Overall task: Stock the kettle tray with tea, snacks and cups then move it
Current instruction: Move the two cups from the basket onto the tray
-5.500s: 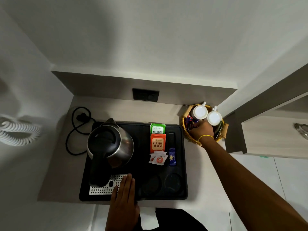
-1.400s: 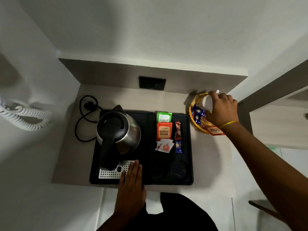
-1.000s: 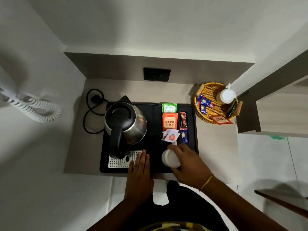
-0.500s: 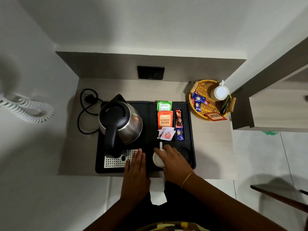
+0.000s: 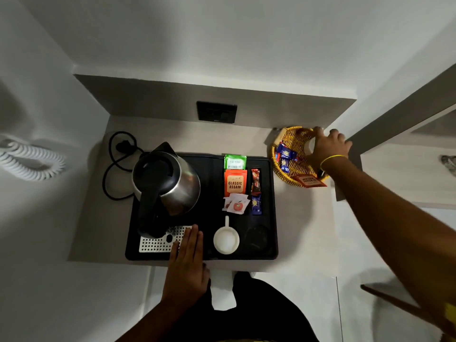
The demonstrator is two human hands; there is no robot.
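The black kettle tray lies on the counter with a steel kettle at its left. On the tray are a green tea sachet, an orange Assam sachet, small white sachets and two snack bars. One white cup stands upside down in the tray's front left round recess. My left hand lies flat on the tray's front edge. My right hand reaches into the wicker basket and closes around the second white cup, which it mostly hides.
The basket also holds blue snack packets and an orange packet. The kettle's black cord lies coiled left of the tray. A wall socket sits behind it. A coiled white cord hangs at the left wall.
My right hand set the first cup down in the tray's recess, let go, and moved back right to the basket onto the second cup. My left hand stayed on the tray.
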